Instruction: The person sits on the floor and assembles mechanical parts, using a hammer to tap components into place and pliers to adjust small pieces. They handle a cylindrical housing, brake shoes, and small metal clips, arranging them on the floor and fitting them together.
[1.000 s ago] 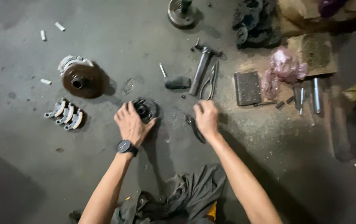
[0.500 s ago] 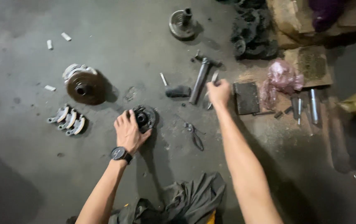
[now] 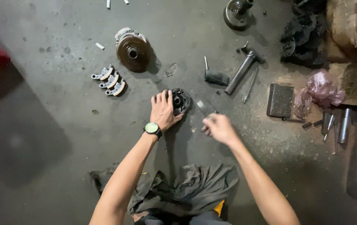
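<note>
The left hand point(image 3: 163, 110) lies spread, palm down, over the left side of a small round black metal part point(image 3: 180, 101) just above the frame's centre on the floor point(image 3: 53, 166). The right hand point(image 3: 218, 127), blurred, sits just to the part's lower right, fingers curled around a thin tool point(image 3: 203, 107) whose tip angles up-left toward the part. So the left hand touches it; the right is near. Farther up-right lies a hammer point(image 3: 241, 71).

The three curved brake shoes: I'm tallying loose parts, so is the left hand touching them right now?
No: the left hand rests on the small round black part, while the three curved brake shoes lie apart on the floor.
</note>
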